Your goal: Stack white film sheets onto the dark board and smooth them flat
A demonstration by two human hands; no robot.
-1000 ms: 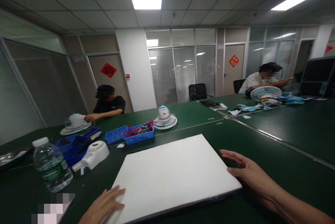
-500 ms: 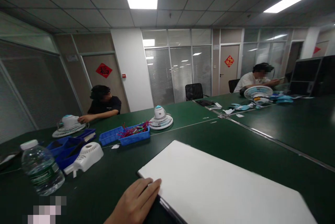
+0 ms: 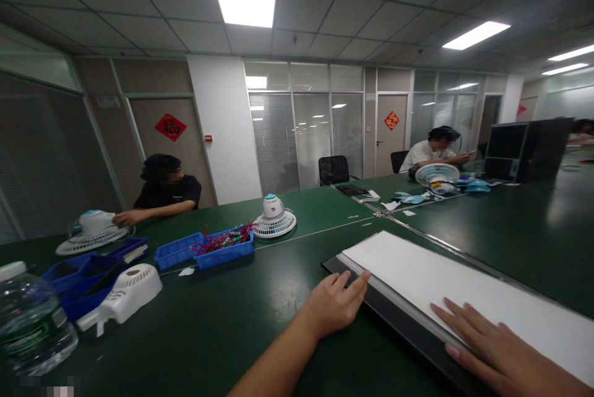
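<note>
The white board (image 3: 464,292) now lies far to the right on the green worktop (image 3: 232,323), having slid and turned from its spot square in front of the person a second ago, so the shifting looks nearly complete. The right hand (image 3: 501,354) rests flat on the board's near part, fingers spread; the left hand (image 3: 331,304) has moved to the board's left end, fingers curled loosely against its dark edge. Left of the board lies a white fan housing (image 3: 123,292); beyond that, blue trays (image 3: 204,248).
</note>
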